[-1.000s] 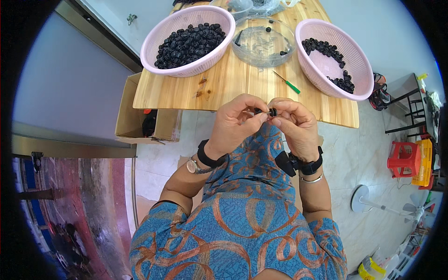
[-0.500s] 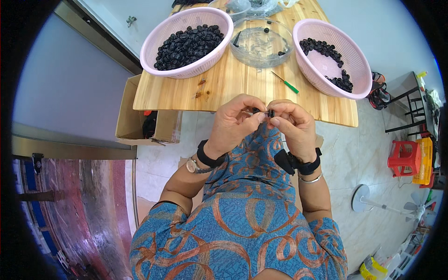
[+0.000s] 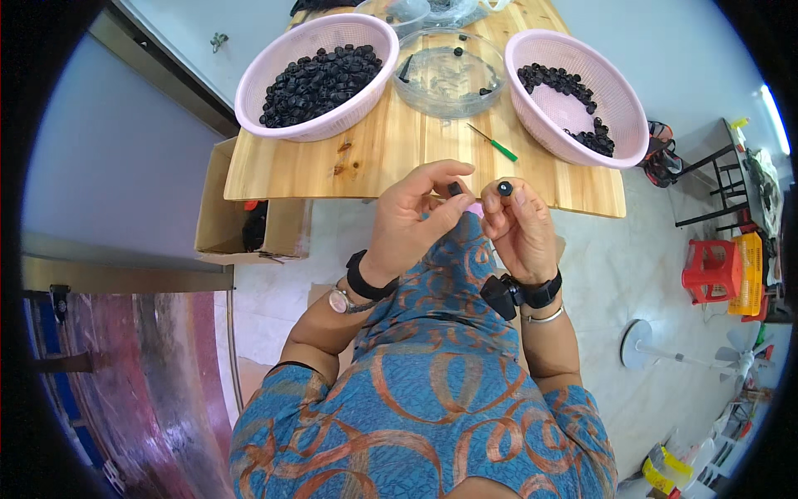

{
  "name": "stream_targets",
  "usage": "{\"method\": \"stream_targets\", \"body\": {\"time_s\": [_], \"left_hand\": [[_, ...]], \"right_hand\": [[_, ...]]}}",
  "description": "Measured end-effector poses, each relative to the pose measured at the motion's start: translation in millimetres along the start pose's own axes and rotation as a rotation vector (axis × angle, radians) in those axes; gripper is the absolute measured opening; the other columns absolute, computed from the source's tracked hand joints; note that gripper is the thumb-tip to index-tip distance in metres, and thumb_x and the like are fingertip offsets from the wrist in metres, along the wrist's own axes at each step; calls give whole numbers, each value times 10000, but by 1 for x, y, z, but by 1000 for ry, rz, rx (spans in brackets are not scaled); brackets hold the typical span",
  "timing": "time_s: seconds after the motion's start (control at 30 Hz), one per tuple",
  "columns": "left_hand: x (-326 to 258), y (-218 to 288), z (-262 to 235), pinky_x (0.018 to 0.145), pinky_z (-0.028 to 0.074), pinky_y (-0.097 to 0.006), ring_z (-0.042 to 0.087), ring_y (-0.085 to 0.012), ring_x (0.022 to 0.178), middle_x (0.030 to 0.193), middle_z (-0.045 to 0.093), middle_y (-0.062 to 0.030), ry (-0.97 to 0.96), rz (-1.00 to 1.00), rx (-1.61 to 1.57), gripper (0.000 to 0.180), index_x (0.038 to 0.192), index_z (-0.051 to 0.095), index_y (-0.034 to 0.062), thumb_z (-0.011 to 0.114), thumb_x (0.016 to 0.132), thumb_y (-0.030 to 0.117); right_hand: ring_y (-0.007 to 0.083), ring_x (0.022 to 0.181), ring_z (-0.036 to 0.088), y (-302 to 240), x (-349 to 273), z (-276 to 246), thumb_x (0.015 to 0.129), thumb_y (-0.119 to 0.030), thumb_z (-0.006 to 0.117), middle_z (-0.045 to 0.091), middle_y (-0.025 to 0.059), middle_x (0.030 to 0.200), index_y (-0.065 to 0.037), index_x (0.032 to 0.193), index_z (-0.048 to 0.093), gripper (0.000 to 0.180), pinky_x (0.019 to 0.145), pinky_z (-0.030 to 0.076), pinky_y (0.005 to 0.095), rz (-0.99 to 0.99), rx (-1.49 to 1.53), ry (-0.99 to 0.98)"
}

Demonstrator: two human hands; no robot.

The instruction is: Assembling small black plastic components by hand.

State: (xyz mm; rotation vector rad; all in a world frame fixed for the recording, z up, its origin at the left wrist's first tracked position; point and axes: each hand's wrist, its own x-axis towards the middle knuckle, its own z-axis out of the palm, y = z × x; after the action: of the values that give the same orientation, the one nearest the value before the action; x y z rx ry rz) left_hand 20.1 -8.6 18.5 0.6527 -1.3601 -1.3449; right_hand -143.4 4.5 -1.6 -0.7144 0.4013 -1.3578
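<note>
My left hand point(image 3: 406, 218) is closed, pinching a small black plastic piece point(image 3: 455, 189) between thumb and fingers. Close beside it, my right hand point(image 3: 527, 237) grips a small round black cap-like part point(image 3: 504, 189) by the fingertips. A pale spot shows in the middle of that part's upturned face. Both hands are held up just off the near table edge, a small gap between the two parts. Farther off on the wooden table point(image 3: 332, 170) lies a thin screwdriver with a green handle point(image 3: 504, 150).
A pink basket point(image 3: 366, 104) heaped with black pieces stands at the left. Another pink basket point(image 3: 544, 125) at the right holds fewer black parts. Between them sits a clear round tray point(image 3: 445, 106) with several small bits. A cardboard box point(image 3: 212, 195) is below the table's left side.
My hands have separated, and the right one has turned its part so the round face points up. The view has shifted slightly.
</note>
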Motion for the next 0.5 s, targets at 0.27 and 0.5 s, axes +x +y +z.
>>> {"method": "stream_targets", "body": {"time_s": [0.27, 0.5], "left_hand": [[7, 7, 13, 565, 437, -185, 551, -72, 718, 845, 582, -40, -65, 198, 276, 208, 988, 605, 17, 613, 781, 1], [9, -2, 14, 499, 420, -182, 541, -72, 630, 798, 573, -36, -10, 286, 406, 171, 908, 618, 40, 636, 745, -10]], "right_hand": [[115, 620, 512, 3, -6, -9, 922, -186, 470, 562, 69, 768, 17, 976, 543, 223, 570, 463, 244, -29, -31, -37], [103, 620, 514, 4, -9, -3, 900, -121, 504, 566, 53, 755, 47, 1051, 534, 227, 580, 467, 242, -86, -106, 43]]}}
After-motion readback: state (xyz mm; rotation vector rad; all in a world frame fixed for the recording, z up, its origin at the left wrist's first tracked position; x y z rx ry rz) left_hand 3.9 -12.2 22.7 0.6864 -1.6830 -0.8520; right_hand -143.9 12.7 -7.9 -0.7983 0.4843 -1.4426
